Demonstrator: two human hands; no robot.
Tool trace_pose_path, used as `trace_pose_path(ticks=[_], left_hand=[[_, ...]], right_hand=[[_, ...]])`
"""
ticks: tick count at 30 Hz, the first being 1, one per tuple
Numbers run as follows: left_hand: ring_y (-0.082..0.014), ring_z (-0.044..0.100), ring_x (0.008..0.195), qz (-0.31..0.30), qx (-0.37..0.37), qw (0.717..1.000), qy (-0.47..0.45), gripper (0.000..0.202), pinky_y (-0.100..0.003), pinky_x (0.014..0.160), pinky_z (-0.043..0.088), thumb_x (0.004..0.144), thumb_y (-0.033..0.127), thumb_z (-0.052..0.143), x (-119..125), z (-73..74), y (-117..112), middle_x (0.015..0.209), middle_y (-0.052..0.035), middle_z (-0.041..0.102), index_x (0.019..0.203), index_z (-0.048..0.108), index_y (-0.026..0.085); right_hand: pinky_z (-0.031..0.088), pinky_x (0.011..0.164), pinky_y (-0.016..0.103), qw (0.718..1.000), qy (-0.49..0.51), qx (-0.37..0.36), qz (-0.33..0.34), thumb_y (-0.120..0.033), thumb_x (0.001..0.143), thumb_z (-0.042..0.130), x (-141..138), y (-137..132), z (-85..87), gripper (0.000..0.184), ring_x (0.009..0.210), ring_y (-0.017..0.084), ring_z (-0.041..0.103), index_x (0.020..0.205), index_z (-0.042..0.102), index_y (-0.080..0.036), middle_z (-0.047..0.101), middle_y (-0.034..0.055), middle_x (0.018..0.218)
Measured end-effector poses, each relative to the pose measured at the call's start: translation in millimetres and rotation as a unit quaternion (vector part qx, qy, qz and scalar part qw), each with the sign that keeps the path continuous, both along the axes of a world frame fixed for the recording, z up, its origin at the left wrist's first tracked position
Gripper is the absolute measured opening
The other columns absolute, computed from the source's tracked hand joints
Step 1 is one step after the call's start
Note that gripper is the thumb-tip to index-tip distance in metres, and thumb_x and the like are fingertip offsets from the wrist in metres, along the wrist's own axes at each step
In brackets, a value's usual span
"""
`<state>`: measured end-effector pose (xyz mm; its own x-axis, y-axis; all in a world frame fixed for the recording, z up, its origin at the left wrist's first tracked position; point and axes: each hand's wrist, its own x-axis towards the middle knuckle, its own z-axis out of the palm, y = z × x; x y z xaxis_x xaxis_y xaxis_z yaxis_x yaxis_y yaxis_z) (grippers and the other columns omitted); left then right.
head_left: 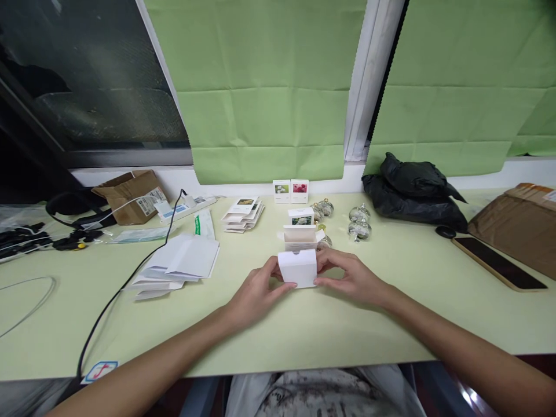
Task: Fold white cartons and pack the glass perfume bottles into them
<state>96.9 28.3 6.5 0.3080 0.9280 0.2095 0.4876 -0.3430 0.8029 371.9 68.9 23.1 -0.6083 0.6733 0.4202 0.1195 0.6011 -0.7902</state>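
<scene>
Between the left hand point(255, 291) and the right hand point(351, 278), about equally near both, is a small white box point(297, 272), each hand pinching one side with thumb and fingers. Its top edge runs crosswise, hand to hand; which axis is longest is hard to tell. Beyond the right hand are rounded, silvery pieces point(359, 230)

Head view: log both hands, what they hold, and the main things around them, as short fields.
Left hand: grips the left side of a small white carton
Right hand: grips its right side
Open flaps: just beyond the carton's notched edge
Farther back: white-flower picture box
Left side: flat white card pieces, loosely stacked
Right side: smartphone, black plastic bag, brown cardboard box
</scene>
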Motion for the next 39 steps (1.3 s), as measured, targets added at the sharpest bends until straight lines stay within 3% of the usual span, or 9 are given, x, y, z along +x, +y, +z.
trace_pose_path(ticks=[3, 6, 11, 17, 27, 30, 33, 36, 39], left_hand=[[-0.0249, 0.075, 0.095, 0.002, 0.001, 1.000, 0.013, 0.041, -0.036, 0.081, 0.058, 0.098, 0.047, 0.071, 2, 0.0, 0, 0.109, -0.0058, 0.079, 0.129, 0.060, 0.023], [-0.0244, 0.074, 0.100, -0.011, 0.010, 1.000, 0.012, 0.039, -0.036, 0.086, 0.058, 0.098, 0.043, 0.072, 2, -1.0, 2, 0.116, -0.0066, 0.077, 0.130, 0.061, 0.023], [-0.0251, 0.072, 0.102, -0.016, 0.030, 0.999, 0.020, 0.038, -0.038, 0.089, 0.058, 0.096, 0.039, 0.074, 1, -4.1, 4, 0.119, -0.0074, 0.076, 0.129, 0.065, 0.023], [-0.0262, 0.071, 0.104, -0.011, 0.017, 0.999, 0.025, 0.040, -0.039, 0.091, 0.057, 0.095, 0.040, 0.075, 1, -3.6, 4, 0.120, -0.0067, 0.076, 0.130, 0.064, 0.023], [-0.0285, 0.072, 0.104, -0.024, 0.027, 0.999, 0.019, 0.041, -0.042, 0.090, 0.059, 0.096, 0.041, 0.072, 0, -2.0, 2, 0.120, -0.0082, 0.076, 0.131, 0.061, 0.024], [-0.0268, 0.070, 0.104, -0.038, 0.102, 0.993, 0.037, 0.048, -0.041, 0.090, 0.058, 0.099, 0.043, 0.069, -6, 2.8, 4, 0.124, -0.0101, 0.072, 0.141, 0.054, 0.025], [-0.0274, 0.062, 0.117, 0.006, 0.260, 0.964, 0.055, 0.040, -0.044, 0.099, 0.054, 0.107, 0.034, 0.053, -13, 14.5, 14, 0.135, -0.0147, 0.061, 0.146, 0.051, 0.025], [-0.0306, 0.052, 0.133, 0.040, 0.374, 0.919, 0.116, 0.033, -0.052, 0.114, 0.043, 0.108, 0.023, 0.048, -16, 28.2, 31, 0.141, -0.0145, 0.057, 0.139, 0.060, 0.027], [-0.0321, 0.051, 0.133, 0.016, 0.413, 0.899, 0.147, 0.025, -0.056, 0.116, 0.041, 0.105, 0.021, 0.052, -15, 34.3, 47, 0.134, -0.0133, 0.062, 0.124, 0.068, 0.026]], right_hand=[[0.061, 0.089, 0.040, 0.999, 0.002, 0.030, -0.019, -0.039, 0.099, 0.072, -1, -1, -6.9, 0.016, 0.098, 0.023, 0.068, 0.104, 0.070, -0.023, 0.071, 0.0075, 0.107], [0.060, 0.089, 0.040, 0.999, -0.016, 0.040, -0.026, -0.036, 0.100, 0.069, 0, -1, -14.6, 0.012, 0.098, 0.024, 0.068, 0.105, 0.070, -0.024, 0.072, 0.0072, 0.107], [0.060, 0.092, 0.040, 1.000, -0.022, 0.003, -0.020, -0.034, 0.100, 0.069, 2, 0, -25.5, 0.014, 0.100, 0.023, 0.070, 0.108, 0.068, -0.023, 0.073, 0.0062, 0.108], [0.060, 0.088, 0.037, 0.999, -0.029, 0.001, -0.027, -0.034, 0.100, 0.068, 1, 0, -28.0, 0.012, 0.097, 0.022, 0.068, 0.099, 0.065, -0.022, 0.069, 0.0054, 0.103], [0.060, 0.086, 0.037, 0.997, -0.049, 0.020, -0.051, -0.034, 0.098, 0.071, -1, 0, -37.0, 0.013, 0.094, 0.023, 0.070, 0.103, 0.064, -0.024, 0.072, 0.0043, 0.102], [0.061, 0.089, 0.040, 0.998, -0.031, 0.026, -0.049, -0.036, 0.099, 0.070, 0, -2, -31.4, 0.017, 0.099, 0.025, 0.071, 0.111, 0.066, -0.024, 0.073, 0.0064, 0.109], [0.062, 0.091, 0.042, 0.995, 0.000, 0.050, -0.084, -0.038, 0.099, 0.071, 2, -4, -21.7, 0.024, 0.099, 0.025, 0.071, 0.119, 0.068, -0.025, 0.074, 0.0079, 0.113], [0.063, 0.095, 0.047, 0.987, 0.058, 0.060, -0.135, -0.041, 0.097, 0.075, 2, -1, -7.8, 0.033, 0.103, 0.028, 0.072, 0.124, 0.067, -0.026, 0.074, 0.0100, 0.118], [0.063, 0.100, 0.051, 0.981, 0.122, 0.041, -0.146, -0.043, 0.094, 0.079, 0, 9, 9.7, 0.043, 0.109, 0.030, 0.072, 0.130, 0.064, -0.026, 0.073, 0.0111, 0.122]])
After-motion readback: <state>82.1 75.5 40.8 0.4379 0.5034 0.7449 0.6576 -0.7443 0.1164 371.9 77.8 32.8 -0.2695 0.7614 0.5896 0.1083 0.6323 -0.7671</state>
